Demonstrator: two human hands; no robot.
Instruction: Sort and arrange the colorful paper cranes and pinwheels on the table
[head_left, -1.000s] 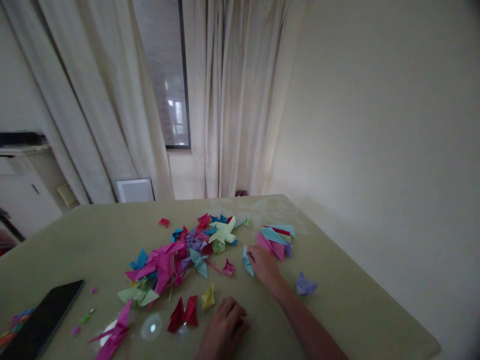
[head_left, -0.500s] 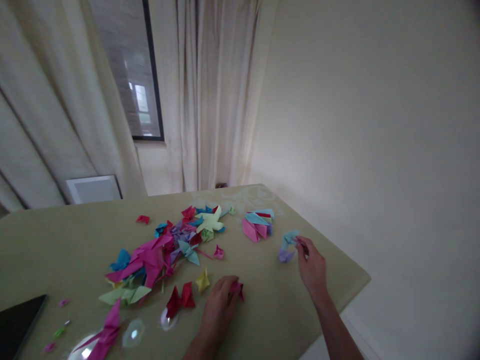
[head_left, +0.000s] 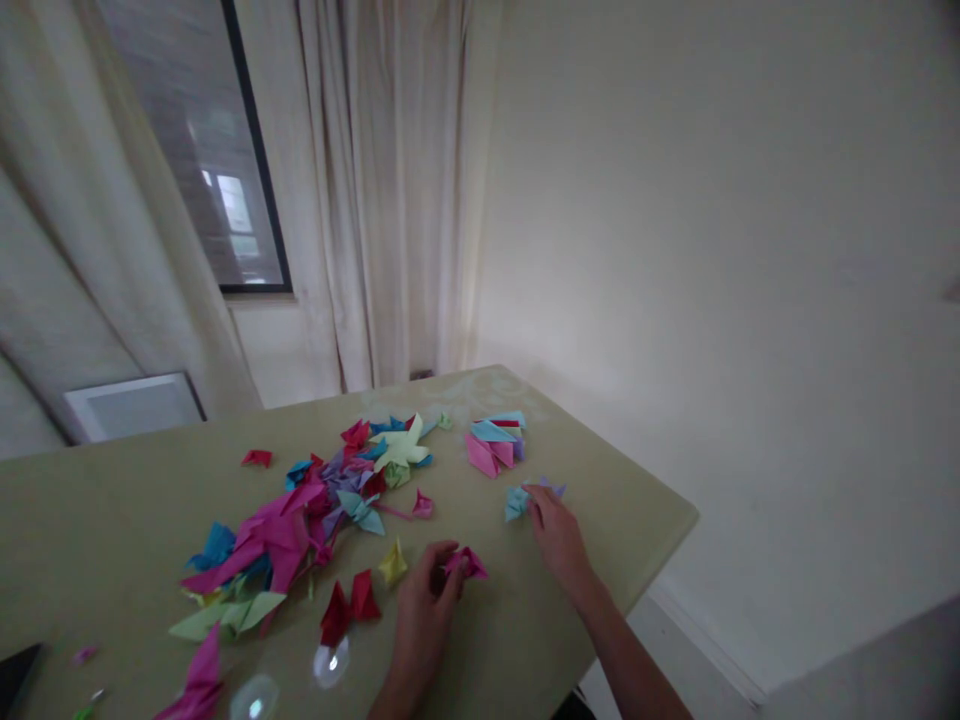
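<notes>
My left hand point(head_left: 421, 610) pinches a magenta folded-paper piece point(head_left: 469, 564) between thumb and fingers near the front of the table. To its right, my right hand point(head_left: 561, 538) has its fingertips on a light blue folded-paper piece point(head_left: 515, 503). A purple folded piece point(head_left: 553, 487) lies just behind those fingers, partly hidden. Left of my left hand are a yellow folded piece point(head_left: 393, 564) and two red ones point(head_left: 365, 597). A small pink folded piece point(head_left: 423, 504) lies between my hands and the large pile of colored origami point(head_left: 281, 535).
Beyond my right hand sits a small stack of pink and blue folded papers point(head_left: 493, 445). A lone red piece point(head_left: 257, 458) lies at the back left. Clear round discs point(head_left: 331, 662) rest near the front. The table's right edge point(head_left: 645, 575) runs beside my right arm.
My right hand has moved left with the light blue piece, past the purple one. My left hand has turned, showing more of the magenta piece. The view has swung right.
</notes>
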